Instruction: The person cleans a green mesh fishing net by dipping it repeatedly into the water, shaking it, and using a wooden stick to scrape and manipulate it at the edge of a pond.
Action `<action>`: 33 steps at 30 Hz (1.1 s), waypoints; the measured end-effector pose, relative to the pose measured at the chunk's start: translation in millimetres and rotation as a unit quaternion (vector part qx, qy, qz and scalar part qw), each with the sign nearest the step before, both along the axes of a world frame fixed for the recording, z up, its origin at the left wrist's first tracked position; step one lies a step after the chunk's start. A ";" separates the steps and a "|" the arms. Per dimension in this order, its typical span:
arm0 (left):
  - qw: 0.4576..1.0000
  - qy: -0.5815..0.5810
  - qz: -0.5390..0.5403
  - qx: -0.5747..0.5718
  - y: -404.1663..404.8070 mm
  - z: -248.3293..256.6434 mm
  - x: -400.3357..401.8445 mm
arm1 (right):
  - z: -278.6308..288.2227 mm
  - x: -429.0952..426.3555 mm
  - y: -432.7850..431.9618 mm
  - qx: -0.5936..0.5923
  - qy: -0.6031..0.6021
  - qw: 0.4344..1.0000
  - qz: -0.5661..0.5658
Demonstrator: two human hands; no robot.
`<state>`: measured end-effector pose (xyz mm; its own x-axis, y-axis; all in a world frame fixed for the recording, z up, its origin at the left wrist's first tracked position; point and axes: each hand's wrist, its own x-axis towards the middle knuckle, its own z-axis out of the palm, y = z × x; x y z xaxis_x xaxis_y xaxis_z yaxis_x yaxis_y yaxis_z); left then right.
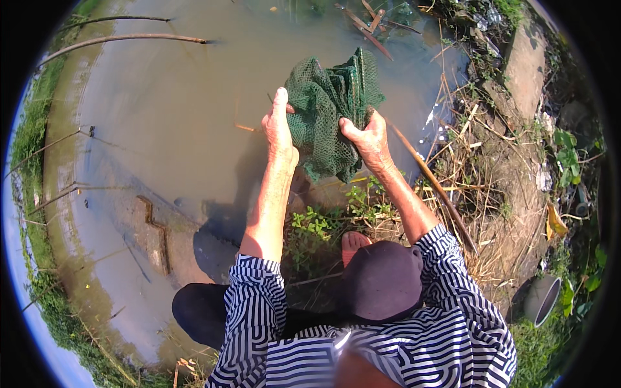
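Note:
A bunched green mesh net (320, 116) with stiff, frame-like edges is held up over murky water between my two hands. My left hand (280, 128) grips its left side, thumb pointing up and fingers mostly hidden behind the mesh. My right hand (369, 138) is closed on the lower right part, where the folded layers stack together. The net hangs loosely below my hands, just above the plants at the water's edge. Its far side is out of sight.
Brown water (194, 102) spreads ahead and left, with bent sticks (131, 37) poking out. A long pole (432, 179) slants along the right bank. Dry stalks (478, 194) cover the muddy ground. A grey round container (542, 300) lies at lower right. Broken slats (371, 29) float at the top.

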<state>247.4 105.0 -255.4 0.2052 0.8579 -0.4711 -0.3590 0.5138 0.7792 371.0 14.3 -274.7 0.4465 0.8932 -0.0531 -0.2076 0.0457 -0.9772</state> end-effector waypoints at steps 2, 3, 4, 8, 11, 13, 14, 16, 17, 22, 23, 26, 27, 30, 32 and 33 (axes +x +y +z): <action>0.999 -0.027 -0.034 0.019 4.8 11.9 10.3 | 3.0 -3.5 -6.4 0.021 -0.027 0.999 0.017; 0.996 -0.048 -0.066 0.039 9.5 15.5 11.2 | 6.5 -9.3 -6.4 0.013 -0.047 0.998 0.041; 0.987 -0.067 -0.101 0.102 12.9 17.6 14.1 | 5.6 -12.6 -7.3 0.016 -0.120 0.990 0.075; 0.892 0.215 -0.125 0.377 -6.8 27.9 12.5 | 10.1 4.9 -11.8 -0.012 0.046 0.993 0.107; 0.734 0.290 -0.183 0.586 -31.8 13.3 17.6 | 8.6 21.9 7.4 0.048 0.253 0.966 0.033; 0.679 0.315 -0.247 0.616 -43.9 12.8 21.9 | 15.4 34.6 12.9 -0.034 0.155 0.987 0.010; 0.693 0.308 -0.251 0.601 -43.8 13.2 21.4 | 16.6 33.1 12.3 -0.036 0.112 0.993 0.000; 0.702 0.306 -0.263 0.586 -40.9 13.5 18.3 | 31.8 31.0 8.7 -0.046 0.059 0.997 -0.008; 0.701 0.307 -0.264 0.586 -39.6 14.0 16.4 | 30.8 31.7 8.6 -0.045 0.060 0.997 -0.008; 0.955 0.053 -0.159 0.243 -30.5 10.5 15.0 | 23.0 44.5 2.7 0.006 0.129 0.992 -0.002; 0.981 -0.017 -0.120 0.151 -27.7 11.5 13.9 | 19.7 44.0 2.4 0.013 0.127 0.992 -0.003; 0.989 0.030 -0.024 0.143 -26.0 6.4 15.1 | 4.0 16.1 11.7 0.019 -0.008 0.998 -0.065; 0.989 0.011 0.008 0.149 -26.8 3.0 30.3 | 3.4 16.0 6.9 -0.056 -0.110 0.990 -0.073; 0.956 0.185 0.036 0.226 -26.3 4.0 31.5 | 12.2 -31.4 2.2 0.003 -0.222 0.972 -0.082; 0.966 0.147 0.032 0.212 -20.5 -3.0 34.2 | 13.5 -35.6 -0.7 -0.001 -0.155 0.985 -0.070; 0.972 0.115 0.031 0.202 -14.5 -2.2 32.5 | 14.5 -41.6 1.0 0.002 -0.152 0.986 -0.067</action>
